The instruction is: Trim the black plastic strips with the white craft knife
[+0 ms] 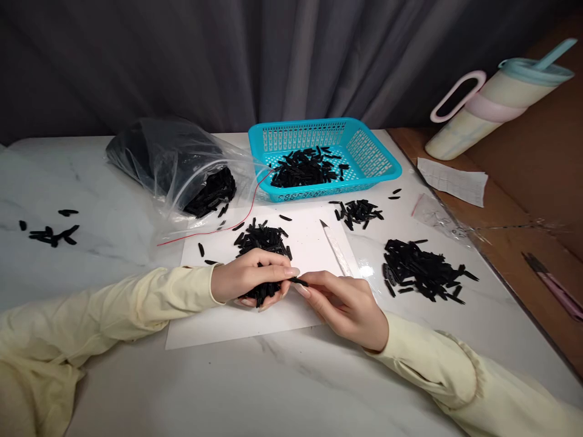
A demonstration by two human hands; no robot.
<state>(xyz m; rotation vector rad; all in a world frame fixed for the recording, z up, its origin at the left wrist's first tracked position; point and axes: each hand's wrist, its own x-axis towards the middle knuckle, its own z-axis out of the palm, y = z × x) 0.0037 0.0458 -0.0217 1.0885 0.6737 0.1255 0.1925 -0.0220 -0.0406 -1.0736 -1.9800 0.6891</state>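
My left hand (252, 274) is curled over a white sheet of paper (218, 325), with several slim black pieces cupped in its fingers. Its thumb tip meets one slim black piece (299, 281), and the thumb and fingers of my right hand (348, 303) pinch that piece from the other side. Right behind my left hand lies a heap of black pieces (264, 238) on the paper. A white-handled craft knife (336, 249) rests on the sheet beyond my right hand. What the pieces are made of cannot be told.
Behind the paper stands a blue plastic basket (392, 167) with black pieces inside. An open clear bag (155, 158) of them lies left of it. Two more piles (421, 270) are on the right. A tumbler (483, 109) and pink-handled tweezers (553, 285) sit at the far right.
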